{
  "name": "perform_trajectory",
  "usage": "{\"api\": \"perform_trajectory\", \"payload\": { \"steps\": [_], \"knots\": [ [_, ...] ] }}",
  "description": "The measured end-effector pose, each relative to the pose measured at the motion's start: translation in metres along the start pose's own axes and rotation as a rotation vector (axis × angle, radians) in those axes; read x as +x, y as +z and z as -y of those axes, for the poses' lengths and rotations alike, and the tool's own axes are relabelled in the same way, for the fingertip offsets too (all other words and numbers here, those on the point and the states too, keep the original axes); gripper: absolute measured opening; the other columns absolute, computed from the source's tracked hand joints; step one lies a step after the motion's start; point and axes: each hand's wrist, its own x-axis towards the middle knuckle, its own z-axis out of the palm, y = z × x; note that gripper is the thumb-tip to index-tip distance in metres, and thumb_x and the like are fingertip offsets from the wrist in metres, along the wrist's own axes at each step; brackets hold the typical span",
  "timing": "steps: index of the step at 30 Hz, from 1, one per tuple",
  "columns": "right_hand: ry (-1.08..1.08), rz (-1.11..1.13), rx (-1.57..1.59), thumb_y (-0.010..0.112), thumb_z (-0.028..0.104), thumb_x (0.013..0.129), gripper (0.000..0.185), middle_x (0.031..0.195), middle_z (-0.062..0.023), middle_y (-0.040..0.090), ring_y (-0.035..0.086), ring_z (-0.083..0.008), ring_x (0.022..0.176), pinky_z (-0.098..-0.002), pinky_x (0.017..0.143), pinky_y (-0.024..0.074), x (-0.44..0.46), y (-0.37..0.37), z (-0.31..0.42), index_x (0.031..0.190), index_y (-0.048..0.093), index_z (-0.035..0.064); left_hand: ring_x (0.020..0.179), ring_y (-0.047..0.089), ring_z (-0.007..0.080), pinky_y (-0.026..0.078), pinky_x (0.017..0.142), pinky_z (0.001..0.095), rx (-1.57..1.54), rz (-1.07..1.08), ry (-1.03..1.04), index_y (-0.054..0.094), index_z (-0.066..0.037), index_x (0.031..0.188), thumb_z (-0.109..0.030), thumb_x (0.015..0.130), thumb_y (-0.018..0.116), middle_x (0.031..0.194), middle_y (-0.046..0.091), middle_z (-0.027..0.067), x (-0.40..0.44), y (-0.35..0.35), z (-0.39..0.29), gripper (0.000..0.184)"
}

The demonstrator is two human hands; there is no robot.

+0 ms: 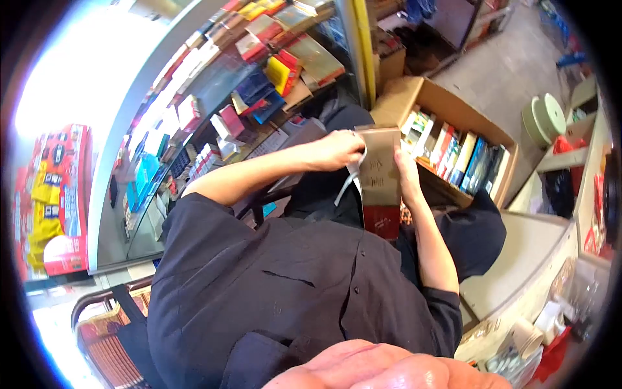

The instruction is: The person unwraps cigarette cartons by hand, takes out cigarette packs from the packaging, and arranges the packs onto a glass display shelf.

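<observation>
A tall tan box with a dark red lower end (380,175) stands over my lap, with writing on its front. My left hand (338,150) is at its upper left edge, fingers closed on a white strip (350,180) that curls down beside the box. Along the box's upper right side lies my right hand (407,174), gripping it with the fingers partly hidden behind. Just beyond, an open cardboard carton (476,111) holds several upright packs (453,155) in various colours.
To the left is a glass display case (217,84) with many small boxes. Red and yellow packaging (57,194) stands at far left. Pale green round discs (544,118) and a white cabinet (518,253) are on the right, with plastic bags near the lower right.
</observation>
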Motion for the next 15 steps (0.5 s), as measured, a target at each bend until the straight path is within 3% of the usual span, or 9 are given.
{"api": "perform_trajectory", "payload": {
  "steps": [1,2,3,5,8,9,13,15],
  "knots": [
    [0.033,0.063,0.059,0.052,0.045,0.095,0.051,0.109,-0.0051,0.058,0.051,-0.0134,0.101,-0.0284,0.091,0.0398,-0.002,0.001,0.01,0.118,0.055,-0.0003,0.094,0.057,0.042,0.046,0.086,0.0472,0.07,0.187,-0.198,0.062,0.002,0.105,-0.015,0.08,0.061,0.101,0.063,0.0241,0.002,-0.008,-0.009,0.031],
    [0.071,0.124,0.115,0.054,0.051,0.092,0.061,0.117,-0.007,0.057,0.051,-0.0153,0.108,-0.0303,0.096,0.0386,-0.005,0.002,0.019,0.126,0.052,-0.0003,0.098,0.056,0.0424,0.044,0.088,0.0477,0.15,0.22,-0.267,0.063,-0.002,0.107,-0.018,0.08,0.063,0.102,0.063,0.0228,0.001,-0.013,-0.02,0.031],
    [0.064,0.14,0.109,0.054,0.051,0.092,0.061,0.117,-0.007,0.057,0.051,-0.0153,0.108,-0.0303,0.096,0.0386,-0.007,0.001,0.022,0.126,0.052,-0.0003,0.099,0.055,0.0424,0.043,0.088,0.0481,0.094,0.178,-0.239,0.063,-0.004,0.109,-0.019,0.08,0.064,0.103,0.063,0.0222,-0.001,-0.016,-0.03,0.032],
    [0.196,0.215,0.203,0.059,0.061,0.084,0.083,0.131,-0.0093,0.05,0.046,-0.0187,0.12,-0.0339,0.103,0.0348,-0.01,-0.002,0.028,0.138,0.041,0.0007,0.102,0.054,0.042,0.043,0.088,0.0493,0.05,0.124,-0.178,0.061,-0.007,0.113,-0.019,0.081,0.065,0.11,0.061,0.0219,-0.004,-0.02,-0.04,0.034],
    [0.223,0.261,0.195,0.061,0.065,0.08,0.09,0.134,-0.0093,0.048,0.046,-0.02,0.122,-0.0361,0.103,0.0348,-0.012,-0.001,0.037,0.139,0.038,0.0014,0.101,0.052,0.042,0.041,0.091,0.0492,0.048,0.091,-0.221,0.06,-0.005,0.113,-0.022,0.081,0.067,0.109,0.059,0.0228,-0.006,-0.003,-0.026,0.037],
    [0.257,0.279,0.204,0.062,0.067,0.078,0.095,0.137,-0.0106,0.046,0.044,-0.0212,0.124,-0.0379,0.105,0.034,-0.015,0.0,0.048,0.142,0.036,0.0019,0.097,0.053,0.0409,0.041,0.088,0.0473,0.087,0.134,-0.256,0.061,-0.004,0.108,-0.026,0.081,0.068,0.101,0.06,0.0232,-0.007,-0.013,-0.04,0.035],
    [0.4,0.311,0.298,0.064,0.068,0.075,0.1,0.142,-0.0123,0.043,0.042,-0.0242,0.128,-0.0446,0.107,0.0322,-0.014,-0.022,0.032,0.146,0.03,0.0059,0.096,0.053,0.0396,0.041,0.084,0.0457,0.175,0.215,-0.224,0.062,-0.003,0.101,-0.031,0.08,0.068,0.095,0.06,0.0231,-0.007,-0.021,-0.052,0.035],
    [0.46,0.344,0.322,0.065,0.068,0.075,0.097,0.14,-0.0128,0.045,0.043,-0.0258,0.127,-0.0464,0.105,0.0346,-0.012,-0.035,0.019,0.144,0.034,0.007,0.092,0.056,0.0388,0.043,0.079,0.0459,0.14,0.209,-0.2,0.064,-0.003,0.095,-0.035,0.08,0.068,0.092,0.062,0.0212,-0.009,-0.018,-0.053,0.036]
  ]
}}
